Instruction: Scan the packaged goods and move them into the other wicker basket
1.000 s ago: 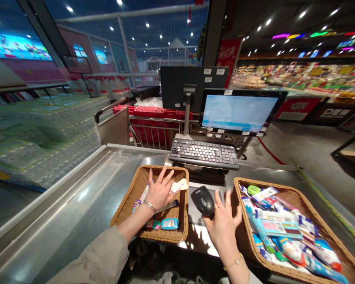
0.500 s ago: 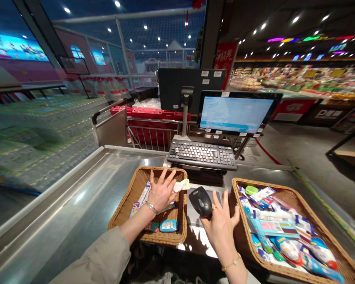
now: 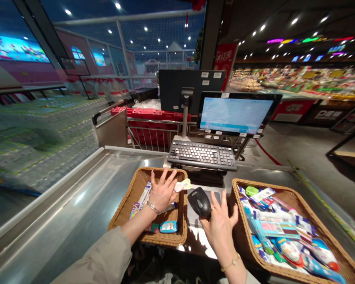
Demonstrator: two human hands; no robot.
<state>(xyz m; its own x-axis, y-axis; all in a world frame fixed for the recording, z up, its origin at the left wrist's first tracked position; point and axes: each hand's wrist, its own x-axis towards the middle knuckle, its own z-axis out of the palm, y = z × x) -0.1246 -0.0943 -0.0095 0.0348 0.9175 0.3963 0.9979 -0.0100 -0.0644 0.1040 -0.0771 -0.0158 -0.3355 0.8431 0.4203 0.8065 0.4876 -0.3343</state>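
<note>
Over the left wicker basket [image 3: 122, 201], my left hand [image 3: 162, 194] pinches a small pale pink and white item [image 3: 179, 187] with a yellow barcode tag [image 3: 186, 183]; its other fingers are spread. My right hand [image 3: 222, 224] grips a black barcode scanner [image 3: 199, 202] between the baskets, the scanner's head turned toward the tag. Its handle is mostly hidden by the hand. Below my left hand lie a long purple-and-white package [image 3: 141, 200] and a blue packet [image 3: 168, 226]. Some of that basket's contents are covered by my hand and forearm.
A fuller wicker basket [image 3: 313, 203] of packaged goods stands at the right. Behind the baskets are a keyboard [image 3: 202, 154] and a lit screen [image 3: 235, 113]. The metal counter [image 3: 85, 205] has a raised left rim. A shopping cart [image 3: 154, 132] stands beyond it.
My right hand and the scanner have shifted very slightly left, toward the tag. My left hand keeps its hold on the small item, almost unmoved.
</note>
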